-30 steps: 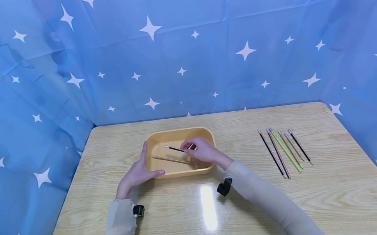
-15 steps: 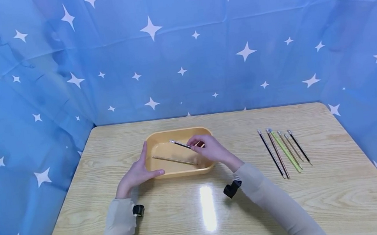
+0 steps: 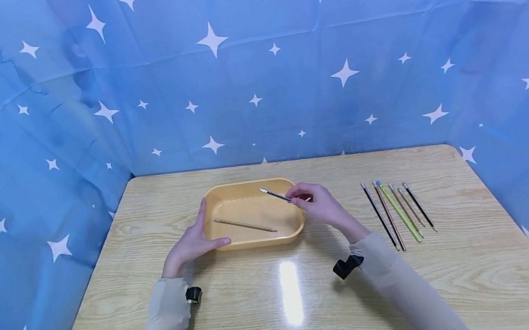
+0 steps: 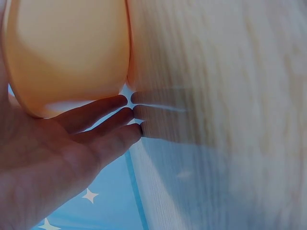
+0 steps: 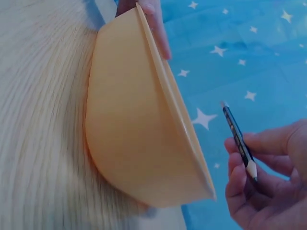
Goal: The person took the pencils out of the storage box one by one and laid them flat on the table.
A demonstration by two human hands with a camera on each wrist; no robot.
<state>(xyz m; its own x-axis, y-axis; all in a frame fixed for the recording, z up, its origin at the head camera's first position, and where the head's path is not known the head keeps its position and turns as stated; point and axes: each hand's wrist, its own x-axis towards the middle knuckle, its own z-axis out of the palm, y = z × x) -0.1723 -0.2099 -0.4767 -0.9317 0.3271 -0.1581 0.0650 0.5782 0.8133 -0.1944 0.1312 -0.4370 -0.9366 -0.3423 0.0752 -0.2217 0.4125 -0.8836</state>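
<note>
A yellow-orange plastic tray stands on the table, with one gold-brown pencil lying inside. My left hand rests against the tray's left end, thumb over the near side. In the left wrist view its fingers lie straight along the outer wall, tips close to the tabletop. My right hand pinches a dark pencil above the tray's right rim, eraser end pointing left over the tray. The right wrist view shows thumb and fingers around the pencil near its sharpened tip.
To the right, a loose row of several pencils lies on the wooden table, among them a bright green one and a black one. A blue star-patterned curtain hangs behind the table and at both sides.
My right hand has moved right and slightly up with the dark pencil, from over the tray's middle to its right rim. The left hand, tray and gold-brown pencil have stayed put.
</note>
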